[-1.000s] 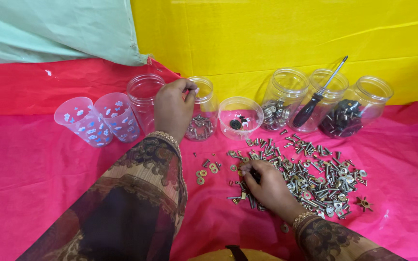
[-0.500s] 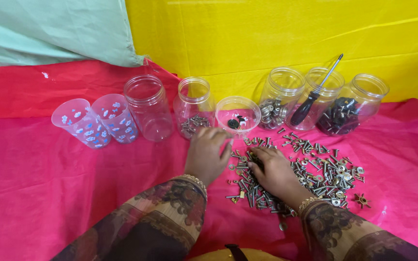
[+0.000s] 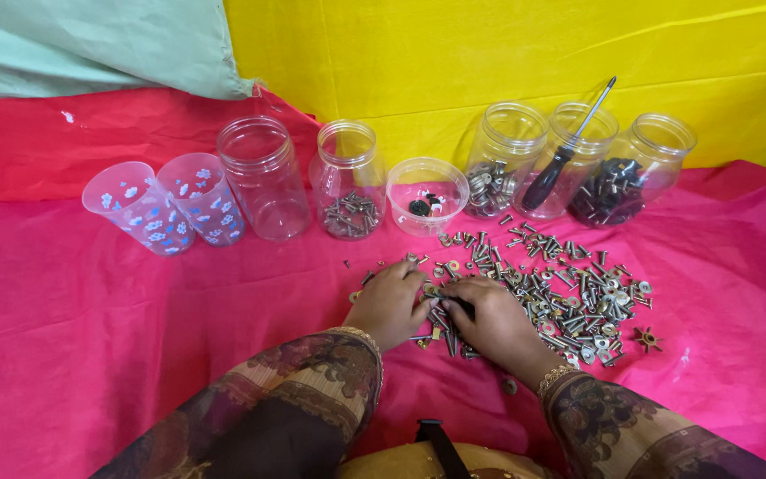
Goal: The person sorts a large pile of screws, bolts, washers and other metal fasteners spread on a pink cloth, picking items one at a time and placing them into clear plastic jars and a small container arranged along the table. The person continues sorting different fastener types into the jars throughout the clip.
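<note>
My left hand (image 3: 389,304) rests on the pink cloth at the left edge of a pile of screws, bolts and washers (image 3: 569,288), its bent fingertips touching the pieces; whether it grips one is hidden. My right hand (image 3: 491,321) lies beside it, almost touching, with fingers pinched on small screws from the pile. Behind the hands stands a clear jar with some screws (image 3: 348,184), and a small clear bowl (image 3: 425,197) holding a few dark bits.
An empty clear jar (image 3: 264,177) and two tilted blue-patterned plastic cups (image 3: 163,206) stand at the left. At the right, three jars hold washers (image 3: 498,164), a screwdriver (image 3: 565,158) and dark screws (image 3: 633,168). A yellow sheet hangs behind.
My left hand came down from the screw jar's mouth to the pile and now sits next to my right hand. The right hand stayed on the pile.
</note>
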